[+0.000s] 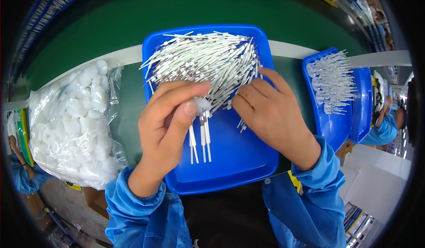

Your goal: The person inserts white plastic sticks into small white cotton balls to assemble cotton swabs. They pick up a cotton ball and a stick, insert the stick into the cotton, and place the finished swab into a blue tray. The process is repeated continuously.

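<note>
A blue plastic tray [234, 168] lies in front of me with a heap of thin white rods with wire ends [208, 62] piled in its far half. My left hand [170, 124] pinches a white cotton ball [202, 105] together with three of the rods [201, 137], which hang down over the tray's near half. My right hand [270, 110] rests on the right side of the heap, its fingers curled among the rods; whether it holds any I cannot tell.
A clear bag full of white cotton balls [77, 124] lies to the left on the green belt [133, 22]. Two more blue trays [330, 124], one with finished rods [332, 82], stand at the right. Other workers in blue sit at both edges.
</note>
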